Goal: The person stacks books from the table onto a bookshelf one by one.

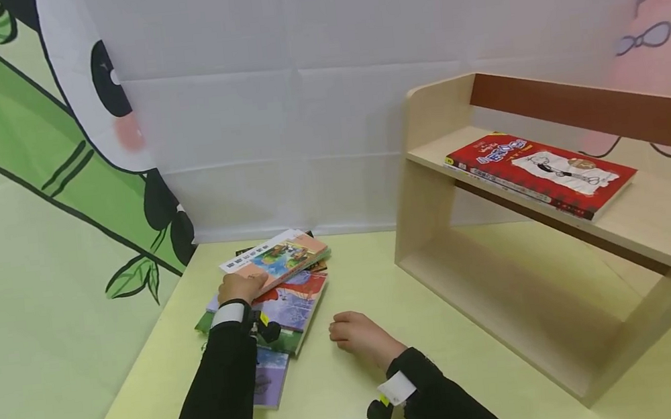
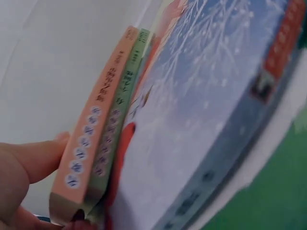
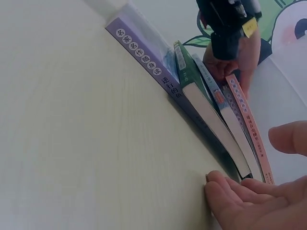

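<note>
On the table leans an uneven pile of books. My left hand [image 1: 241, 287] grips the near left end of the orange book [image 1: 288, 258] on top, thumb over its cover. Right beneath it, in the left wrist view, shows a green-spined book [image 2: 115, 110] of similar size. Lower down are a blue-and-red snowy-cover book [image 1: 298, 301], a green book [image 1: 290, 342] and a purple book [image 1: 272, 381] that juts toward me. My right hand [image 1: 362, 336] hovers right of the pile, fingers loosely bent, thumb apart, holding nothing.
A two-level wooden shelf [image 1: 425, 228] stands on the table [image 1: 354, 403] at the right. Red books [image 1: 540, 169] lie flat on its upper board. Behind the table hangs a white cloth [image 1: 302, 118] printed with a panda and bamboo.
</note>
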{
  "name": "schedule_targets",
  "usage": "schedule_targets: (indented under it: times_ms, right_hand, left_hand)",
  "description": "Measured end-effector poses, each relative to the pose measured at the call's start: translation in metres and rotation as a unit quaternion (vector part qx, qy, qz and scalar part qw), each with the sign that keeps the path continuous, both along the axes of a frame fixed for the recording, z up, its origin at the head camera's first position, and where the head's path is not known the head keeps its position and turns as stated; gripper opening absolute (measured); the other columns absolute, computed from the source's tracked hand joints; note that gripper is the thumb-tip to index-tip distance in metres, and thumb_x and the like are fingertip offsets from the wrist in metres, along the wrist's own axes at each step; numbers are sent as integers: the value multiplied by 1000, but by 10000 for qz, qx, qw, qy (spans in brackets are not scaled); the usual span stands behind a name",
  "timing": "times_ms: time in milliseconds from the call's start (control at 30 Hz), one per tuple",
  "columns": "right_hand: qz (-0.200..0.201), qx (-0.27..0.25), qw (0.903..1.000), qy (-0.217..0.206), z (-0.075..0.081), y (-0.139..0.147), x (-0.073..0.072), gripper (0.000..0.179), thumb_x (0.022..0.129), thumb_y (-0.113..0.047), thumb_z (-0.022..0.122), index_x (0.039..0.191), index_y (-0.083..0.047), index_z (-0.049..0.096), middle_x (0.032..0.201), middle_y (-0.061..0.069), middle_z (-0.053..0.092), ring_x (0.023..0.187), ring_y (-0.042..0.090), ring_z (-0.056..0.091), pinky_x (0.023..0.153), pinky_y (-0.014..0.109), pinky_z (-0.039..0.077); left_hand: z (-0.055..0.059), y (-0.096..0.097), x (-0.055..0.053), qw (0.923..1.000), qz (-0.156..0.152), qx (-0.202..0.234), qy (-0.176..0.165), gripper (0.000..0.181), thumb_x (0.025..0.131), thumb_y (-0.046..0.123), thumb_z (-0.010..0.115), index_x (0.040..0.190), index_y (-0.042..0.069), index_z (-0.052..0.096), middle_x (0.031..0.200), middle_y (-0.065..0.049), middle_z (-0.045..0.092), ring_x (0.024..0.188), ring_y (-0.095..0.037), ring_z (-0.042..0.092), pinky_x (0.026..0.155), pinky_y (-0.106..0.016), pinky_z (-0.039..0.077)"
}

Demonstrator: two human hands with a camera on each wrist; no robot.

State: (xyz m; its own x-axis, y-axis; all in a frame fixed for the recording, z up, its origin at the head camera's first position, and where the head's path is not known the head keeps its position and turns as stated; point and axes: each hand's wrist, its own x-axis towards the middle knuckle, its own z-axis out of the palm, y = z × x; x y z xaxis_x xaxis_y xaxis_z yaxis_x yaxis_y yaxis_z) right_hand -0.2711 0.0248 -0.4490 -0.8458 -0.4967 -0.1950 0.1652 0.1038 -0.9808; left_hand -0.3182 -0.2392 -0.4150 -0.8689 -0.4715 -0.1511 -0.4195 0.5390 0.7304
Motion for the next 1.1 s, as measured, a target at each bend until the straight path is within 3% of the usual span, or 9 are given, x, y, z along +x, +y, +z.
schedule_targets:
  times_ms: [100,200,333,433,533,633,800,933,1100]
  right_hand:
    - [-79,-184,9995,-229,-1,6,-4,57,98,-10,54,141,18,29,137,32,44,121,38,53,103,44,43]
    - [-183,-376,9983,-411,-3,13,-5,55,98,-5,52,141,19,28,137,34,44,120,38,54,103,44,42]
    - [-251,-524,9969,-538,-3,19,-5,51,99,-1,49,141,19,27,137,35,44,121,38,54,104,45,41]
    - [-251,-543,9963,-623,-1,22,-4,51,100,-2,48,142,17,27,138,33,44,121,37,54,104,45,41]
    - [-202,-580,9959,-661,1,24,-2,52,101,-4,47,144,16,26,139,33,44,122,38,53,105,46,40]
    - [-227,-646,9956,-640,3,30,-1,54,102,-9,46,145,15,23,142,34,39,125,42,49,106,47,39]
    - [-636,-1008,9904,-707,3,46,-3,61,105,-24,41,148,11,15,147,36,30,131,44,42,108,49,36]
    - [-1009,-1500,9794,-900,6,56,-5,71,102,-42,45,151,1,16,149,31,31,127,35,47,105,42,41]
    - [-1344,-1927,9648,-1185,11,66,1,83,91,-63,52,148,-8,28,137,16,46,113,19,55,93,29,49]
  left_hand:
    - [-4,-10,6,9960,-138,854,224,75,91,33,64,136,-19,36,126,-34,46,96,-38,52,72,-39,45]
    - [-6,-11,14,9816,-51,1862,415,80,91,24,68,146,-13,21,131,-30,39,88,-26,52,64,-28,45]
    - [-5,-2,26,9351,216,3408,945,94,93,5,63,152,9,-11,142,-29,28,77,-14,62,66,-26,56]
    - [1,3,35,8997,283,4164,1275,100,93,-5,57,149,24,-20,147,-28,22,66,-10,65,70,-28,58]
    - [8,6,47,8956,136,4211,1432,98,94,-6,54,150,28,-19,153,-27,11,67,-7,63,70,-27,57]
    - [17,10,61,9069,-169,3939,1485,94,95,-2,53,152,28,-16,153,-27,10,78,-9,62,71,-27,57]
    - [31,29,83,9214,-1048,3467,1412,86,97,6,54,155,25,-7,136,-29,34,82,-15,62,65,-27,56]
    - [37,45,98,9088,-1757,3535,1353,83,97,7,56,156,27,1,128,-23,40,72,-15,63,56,-26,53]
    - [38,56,112,8762,-2618,3818,1340,82,93,4,57,156,26,10,123,-18,51,69,-17,66,51,-26,50]
